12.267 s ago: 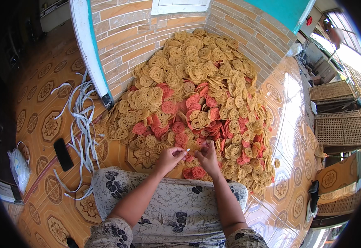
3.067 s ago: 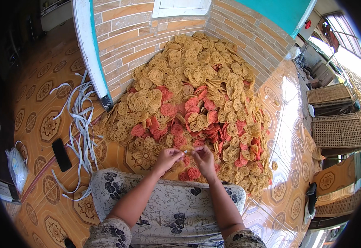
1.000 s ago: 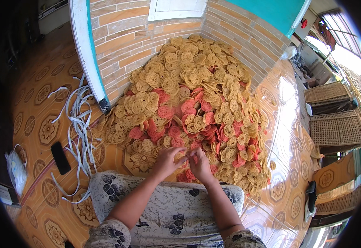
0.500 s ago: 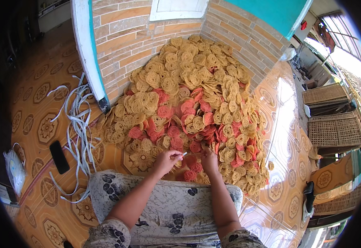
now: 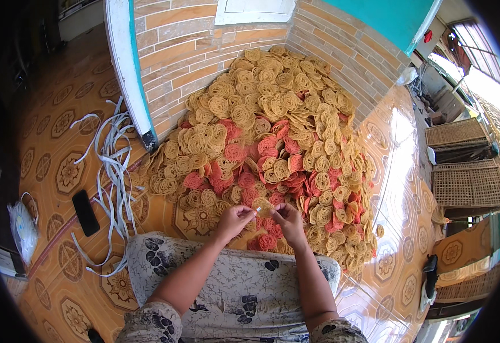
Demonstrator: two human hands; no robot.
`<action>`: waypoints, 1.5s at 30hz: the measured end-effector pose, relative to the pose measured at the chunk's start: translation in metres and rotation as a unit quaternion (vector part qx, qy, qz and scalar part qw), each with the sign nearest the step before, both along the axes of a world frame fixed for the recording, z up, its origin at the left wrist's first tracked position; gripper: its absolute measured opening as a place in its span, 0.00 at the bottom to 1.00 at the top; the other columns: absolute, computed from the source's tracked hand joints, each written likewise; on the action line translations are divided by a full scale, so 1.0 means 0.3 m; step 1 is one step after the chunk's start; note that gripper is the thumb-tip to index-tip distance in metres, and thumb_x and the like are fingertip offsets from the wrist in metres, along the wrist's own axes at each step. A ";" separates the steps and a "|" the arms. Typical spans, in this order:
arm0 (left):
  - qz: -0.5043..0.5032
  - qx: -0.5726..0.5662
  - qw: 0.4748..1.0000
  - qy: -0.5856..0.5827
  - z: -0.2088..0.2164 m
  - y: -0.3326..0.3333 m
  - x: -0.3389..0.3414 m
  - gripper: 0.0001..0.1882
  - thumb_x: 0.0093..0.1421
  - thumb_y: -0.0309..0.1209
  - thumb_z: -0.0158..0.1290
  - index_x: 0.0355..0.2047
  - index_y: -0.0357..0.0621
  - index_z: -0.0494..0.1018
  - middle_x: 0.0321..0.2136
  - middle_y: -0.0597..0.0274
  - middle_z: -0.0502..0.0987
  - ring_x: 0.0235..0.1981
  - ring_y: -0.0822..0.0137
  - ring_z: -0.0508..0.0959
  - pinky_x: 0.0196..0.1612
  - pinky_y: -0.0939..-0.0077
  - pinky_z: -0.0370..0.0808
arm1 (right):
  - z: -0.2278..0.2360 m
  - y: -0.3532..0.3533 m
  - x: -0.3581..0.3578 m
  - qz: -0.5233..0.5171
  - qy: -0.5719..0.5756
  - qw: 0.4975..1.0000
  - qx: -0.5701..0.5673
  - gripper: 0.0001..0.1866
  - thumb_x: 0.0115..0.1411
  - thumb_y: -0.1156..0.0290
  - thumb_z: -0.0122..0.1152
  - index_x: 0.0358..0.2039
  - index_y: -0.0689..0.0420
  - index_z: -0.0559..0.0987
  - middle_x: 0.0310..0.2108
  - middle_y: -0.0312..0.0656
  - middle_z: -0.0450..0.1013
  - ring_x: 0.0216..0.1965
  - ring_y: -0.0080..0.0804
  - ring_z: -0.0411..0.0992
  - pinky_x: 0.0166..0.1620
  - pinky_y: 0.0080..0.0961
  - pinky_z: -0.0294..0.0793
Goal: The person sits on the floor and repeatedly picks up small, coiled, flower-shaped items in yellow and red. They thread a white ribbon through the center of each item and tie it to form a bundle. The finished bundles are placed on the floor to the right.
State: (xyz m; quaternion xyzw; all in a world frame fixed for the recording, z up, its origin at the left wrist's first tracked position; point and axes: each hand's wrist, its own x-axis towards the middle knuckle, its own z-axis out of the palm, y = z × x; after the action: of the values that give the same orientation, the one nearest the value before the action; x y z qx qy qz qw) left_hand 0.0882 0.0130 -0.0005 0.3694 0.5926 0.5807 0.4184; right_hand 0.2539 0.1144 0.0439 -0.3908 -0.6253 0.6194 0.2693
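Note:
A big heap of thin, lacy round crackers (image 5: 273,103), mostly yellow with pink ones among them, lies against the corner in front of me. My left hand (image 5: 235,222) is pinched closed on a small white strip (image 5: 258,210), whose short end sticks out past the fingertips. Between my hands, low over the heap's near edge, is one yellow cracker (image 5: 265,206), with my right hand's (image 5: 289,221) thumb and fingers closed on its right side. The strip's end meets the cracker; whether it passes through it I cannot tell.
A patterned cloth (image 5: 232,291) covers my lap. Left on the tiled floor lie a tangle of white straps (image 5: 112,166), a black phone (image 5: 86,212) and a clear plastic bag (image 5: 24,231). A white door post (image 5: 125,68) stands beside the heap; woven racks (image 5: 468,184) are at right.
My right hand has risen from the heap with a yellow cracker and turned it toward the strip in my left hand. The whole view has shifted slightly.

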 end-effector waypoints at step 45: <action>0.001 0.013 0.997 0.082 0.052 -0.006 -0.067 0.12 0.67 0.31 0.51 0.42 0.34 0.79 0.35 0.61 0.82 0.39 0.73 0.80 0.45 0.78 0.75 | -0.080 0.105 0.100 -0.060 -0.182 0.969 0.159 0.11 0.57 0.69 0.65 0.31 0.62 0.74 0.24 0.41 0.76 0.30 0.32 0.76 0.34 0.27 0.74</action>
State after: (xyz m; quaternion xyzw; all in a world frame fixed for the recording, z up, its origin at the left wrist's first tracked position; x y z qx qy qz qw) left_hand 0.0680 0.0112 0.0150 0.4203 0.6178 0.5564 0.3634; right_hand 0.2838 0.1460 0.0198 -0.4858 -0.7297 0.4136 0.2459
